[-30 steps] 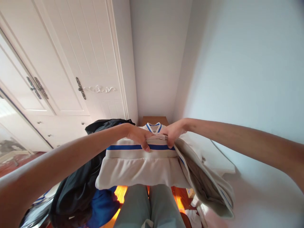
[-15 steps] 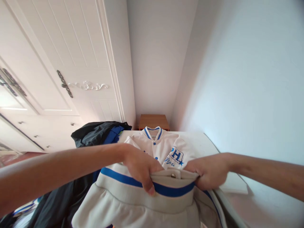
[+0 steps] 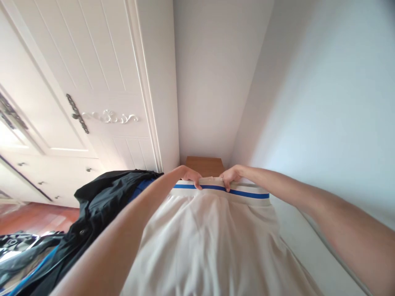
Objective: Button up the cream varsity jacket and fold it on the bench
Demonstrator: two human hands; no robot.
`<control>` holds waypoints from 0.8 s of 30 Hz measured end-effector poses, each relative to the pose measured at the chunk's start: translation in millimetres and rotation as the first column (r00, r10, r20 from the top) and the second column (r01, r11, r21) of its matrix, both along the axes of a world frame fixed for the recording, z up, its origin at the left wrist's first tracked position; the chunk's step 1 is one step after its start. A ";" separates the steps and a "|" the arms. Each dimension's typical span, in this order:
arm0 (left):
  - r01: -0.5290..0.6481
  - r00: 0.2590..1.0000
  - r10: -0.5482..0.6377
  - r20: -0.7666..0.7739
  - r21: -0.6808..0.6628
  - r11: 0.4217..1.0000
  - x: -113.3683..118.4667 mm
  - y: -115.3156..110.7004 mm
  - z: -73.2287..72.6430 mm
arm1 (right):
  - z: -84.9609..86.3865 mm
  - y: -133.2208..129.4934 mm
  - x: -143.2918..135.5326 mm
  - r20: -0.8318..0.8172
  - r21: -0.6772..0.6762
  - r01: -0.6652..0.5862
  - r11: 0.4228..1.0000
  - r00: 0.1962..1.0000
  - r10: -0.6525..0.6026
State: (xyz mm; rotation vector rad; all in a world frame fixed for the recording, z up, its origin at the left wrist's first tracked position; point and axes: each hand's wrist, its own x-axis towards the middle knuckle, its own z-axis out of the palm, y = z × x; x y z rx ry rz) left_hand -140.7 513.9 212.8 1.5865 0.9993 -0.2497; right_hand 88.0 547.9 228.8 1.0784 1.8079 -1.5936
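Note:
A cream jacket (image 3: 212,238) with a blue-striped ribbed hem spreads over the white surface in front of me, hem at the far end. My left hand (image 3: 191,176) pinches the hem left of its middle, thumb over the blue stripe. A short way to the right, my right hand (image 3: 231,176) grips the same hem, its thumb also on the near side. Both arms reach far forward. The collar and the printed chest are hidden under the folded-up cloth.
Dark clothes (image 3: 101,201) lie heaped on the left, with more garments (image 3: 24,255) lower down. A white wardrobe (image 3: 92,74) stands at the left and a bluish wall (image 3: 324,102) at the right. Behind the hands is a brown wooden piece (image 3: 205,164). The white surface (image 3: 305,242) shows at right.
Both hands have carried the hem forward, away from me, over the collar and chest print. The jacket's body is now stretched out toward me.

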 end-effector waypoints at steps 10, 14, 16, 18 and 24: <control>-0.184 0.982 0.179 0.052 0.425 0.886 -19.6 18.8 -92.7 | -110.4 25.0 20.7 -0.159 -0.112 0.227 0.967 0.957 -0.243; -0.272 0.962 0.232 0.144 0.592 0.758 -39.1 -6.1 -95.5 | -106.3 10.7 29.2 -0.292 -0.007 0.262 0.965 0.922 -0.252; -0.286 0.957 0.242 0.161 0.672 0.683 -43.6 -23.6 -98.4 | -103.9 2.5 31.2 -0.344 0.003 0.284 0.959 0.901 -0.266; -0.279 0.956 0.248 0.156 0.744 0.607 -43.6 -40.6 -101.4 | -102.2 -5.1 32.2 -0.355 -0.004 0.309 0.951 0.889 -0.291; -0.282 0.947 0.302 0.108 0.731 0.621 -30.1 -83.3 -102.9 | -103.2 -40.5 40.3 -0.280 -0.035 0.252 0.967 0.927 -0.251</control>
